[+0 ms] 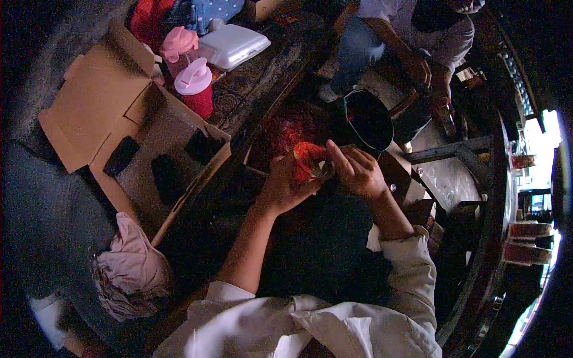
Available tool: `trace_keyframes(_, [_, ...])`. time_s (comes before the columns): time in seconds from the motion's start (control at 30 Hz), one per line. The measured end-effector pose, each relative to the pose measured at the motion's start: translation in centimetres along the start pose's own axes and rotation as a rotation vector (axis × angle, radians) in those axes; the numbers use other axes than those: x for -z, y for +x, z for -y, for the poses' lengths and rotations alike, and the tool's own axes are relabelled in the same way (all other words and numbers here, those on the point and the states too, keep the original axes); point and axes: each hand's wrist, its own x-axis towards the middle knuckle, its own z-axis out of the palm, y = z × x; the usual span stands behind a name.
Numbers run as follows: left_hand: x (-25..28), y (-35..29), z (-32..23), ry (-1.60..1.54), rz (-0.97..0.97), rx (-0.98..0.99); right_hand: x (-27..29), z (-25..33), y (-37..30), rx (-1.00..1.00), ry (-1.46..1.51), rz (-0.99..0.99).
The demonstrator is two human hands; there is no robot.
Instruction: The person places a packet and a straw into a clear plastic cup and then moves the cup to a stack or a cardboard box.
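Near the centre, my left hand (283, 186) is closed around a small red-orange object with a pale, see-through part (311, 161). Dim light and blur leave its exact kind unclear. My right hand (361, 173) meets it from the right, thumb up and fingers curled. Whatever is between those fingers is hidden. Behind my hands is a reddish patch (289, 131), too dark to make out. A black bucket (371, 122) with a thin handle stands just beyond my right hand.
An open cardboard box (95, 110) with several black pieces lies left. Beyond it are a pink-lidded tumbler (194, 80), another pink-topped cup (179, 45) and a white foam container (233, 46). A crumpled pinkish cloth (132, 268) lies near left. Another person (412, 53) sits far right.
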Motion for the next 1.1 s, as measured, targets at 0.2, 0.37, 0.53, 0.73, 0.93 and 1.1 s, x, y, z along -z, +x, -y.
trace_keyframes(0.2, [-0.7, -0.3, 2.0, -0.285, 0.043, 0.202, 0.1, -0.3, -0.2, 0.024, 0.046, 0.006])
trace_keyframes(0.37, [-0.1, -0.2, 0.7, 0.01, 0.044, -0.032, 0.2, -0.5, -0.6, -0.065, 0.105, 0.034])
trace_keyframes(0.53, [-0.7, -0.2, 2.6, -0.108, -0.107, 0.027, 0.6, -0.9, -0.7, -0.055, 0.047, -0.021])
trace_keyframes(0.73, [-1.1, -0.3, 7.5, -0.477, -0.075, 0.284, 0.7, -0.3, 0.7, -0.015, 0.083, 0.017])
trace_keyframes(0.93, [-0.9, -0.3, 2.6, -0.064, -0.069, -0.042, 0.1, -0.6, 0.3, -0.162, 0.163, -0.073])
trace_keyframes(1.1, [0.2, -0.3, 2.4, 0.122, -0.301, -0.089, -4.2, -1.1, -0.4, -0.79, 0.44, -0.453])
